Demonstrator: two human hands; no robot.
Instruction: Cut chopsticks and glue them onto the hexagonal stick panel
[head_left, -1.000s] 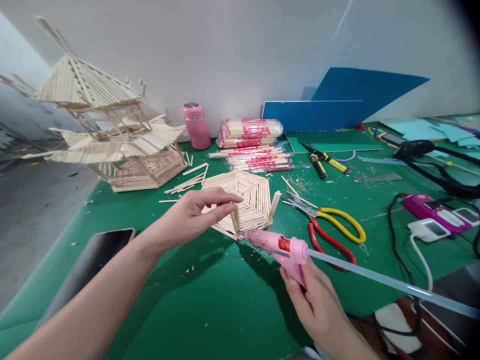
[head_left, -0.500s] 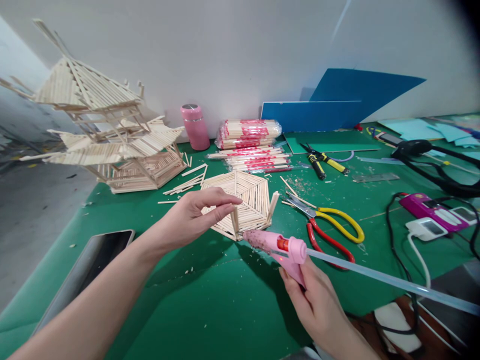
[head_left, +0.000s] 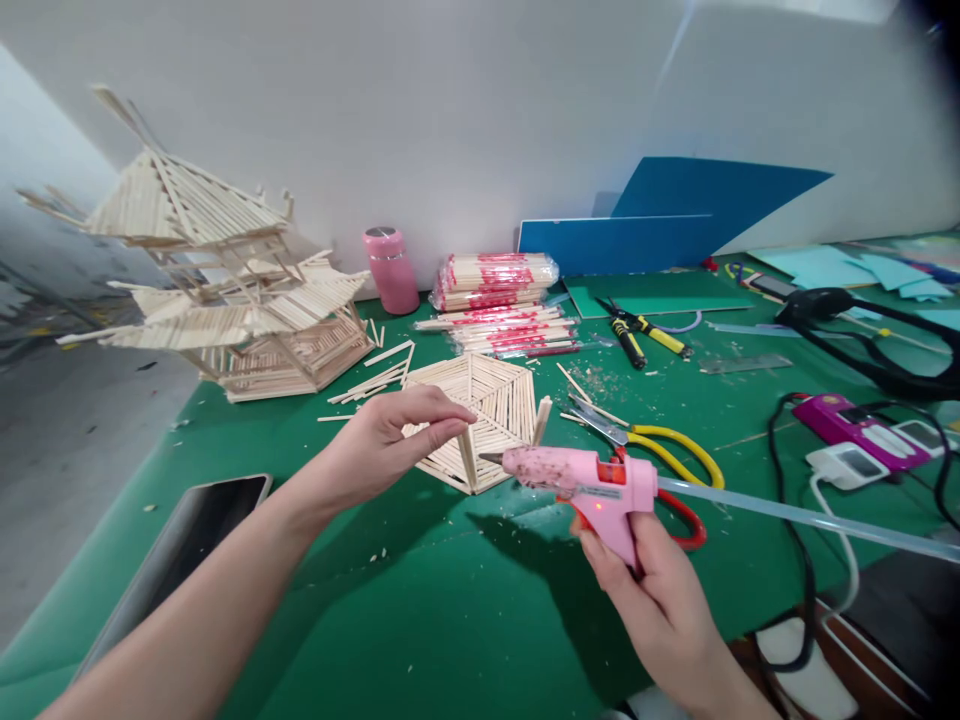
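Note:
My left hand pinches the top of a short wooden stick post, which stands upright at the near corner of a flat polygonal stick panel. Another upright post rises from the panel's right corner. In my right hand is a pink hot glue gun with a long clear glue stick out of its back. Its nozzle points left, close to the held post; whether they touch I cannot tell.
A tiered stick pagoda stands at the left. Behind the panel are a pink flask and wrapped stick bundles. Red-and-yellow-handled scissors and yellow-black pliers lie right. A phone lies left; cables run at the right.
The glue gun has drawn back right and up from the post's base, now more level. My left hand keeps its pinch on the post. The whole view has shifted slightly.

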